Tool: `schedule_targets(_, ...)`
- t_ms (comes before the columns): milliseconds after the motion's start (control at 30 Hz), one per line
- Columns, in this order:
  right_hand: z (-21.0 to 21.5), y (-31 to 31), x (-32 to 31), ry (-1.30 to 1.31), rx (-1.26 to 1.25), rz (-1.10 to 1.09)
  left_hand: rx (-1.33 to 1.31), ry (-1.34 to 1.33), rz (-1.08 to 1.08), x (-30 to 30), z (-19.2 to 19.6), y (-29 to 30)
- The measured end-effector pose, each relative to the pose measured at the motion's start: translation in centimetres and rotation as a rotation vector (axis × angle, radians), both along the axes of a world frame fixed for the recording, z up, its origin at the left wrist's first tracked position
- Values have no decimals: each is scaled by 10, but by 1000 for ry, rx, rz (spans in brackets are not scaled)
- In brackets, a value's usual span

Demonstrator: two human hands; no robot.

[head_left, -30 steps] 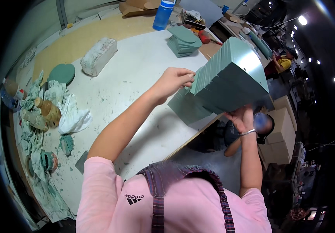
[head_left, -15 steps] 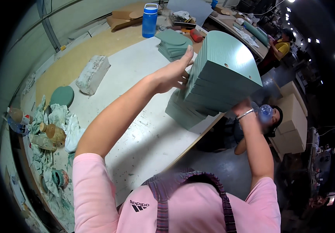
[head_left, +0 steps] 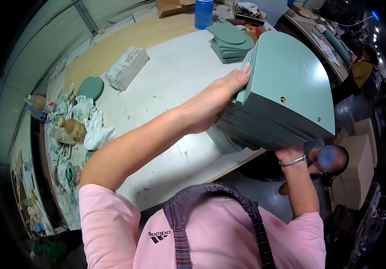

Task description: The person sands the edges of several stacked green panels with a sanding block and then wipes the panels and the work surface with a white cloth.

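Observation:
A tall stack of pale green boards (head_left: 291, 80), each with one rounded end and two small holes near the straight edge, is between my hands at the right edge of the table. My left hand (head_left: 220, 96) grips its left side, thumb along the upper board edges and the other fingers hidden beneath. At the stack's near right underside is my right hand (head_left: 290, 153), with a metal bracelet at the wrist; its fingers are out of sight behind the boards. More green boards (head_left: 224, 140) lie under the stack on the white tabletop (head_left: 170, 71).
Farther back are a smaller pile of green boards (head_left: 231, 40) and a blue bottle (head_left: 203, 15). A white wrapped block (head_left: 127, 67), a round green piece (head_left: 90, 88), rags (head_left: 98, 130) and bottles stand left. Beyond the table's right edge are a person (head_left: 332, 159) and cardboard boxes (head_left: 354, 175).
The upper boards have come nearer to me, and my left hand has closed farther around their side. The view has shifted, so the tabletop things appear farther right. The nearby person has shifted position.

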State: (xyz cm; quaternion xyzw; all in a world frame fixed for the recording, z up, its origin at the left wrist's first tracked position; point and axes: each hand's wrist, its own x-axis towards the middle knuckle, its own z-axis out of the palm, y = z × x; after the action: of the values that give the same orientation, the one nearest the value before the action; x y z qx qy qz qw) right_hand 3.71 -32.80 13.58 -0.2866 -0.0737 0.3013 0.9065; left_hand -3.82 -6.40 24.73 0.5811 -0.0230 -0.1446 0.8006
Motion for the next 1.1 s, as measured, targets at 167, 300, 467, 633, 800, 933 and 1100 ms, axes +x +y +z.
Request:
schedule_targets(167,27,24,-25,40,-281,-196,-43,-41,88,-14,-9,3)
schedule_targets(300,32,13,-34,-34,-242,-142,-30,-185,130,-43,5,18)
schedule_targets(467,30,29,-58,-71,-246,-46,2,-156,293,-107,32,42)
schedule_targets(633,-11,91,-85,-7,-271,121,56,-173,392,-165,11,79)
schedule_targets(800,-55,156,-118,11,-305,298,159,-230,525,-228,-40,101)
schedule_targets(933,-102,203,-140,35,-337,443,171,-174,666,-257,-106,101)
schedule_targets(1100,-135,228,-162,36,-390,546,92,-92,740,-282,-170,92)
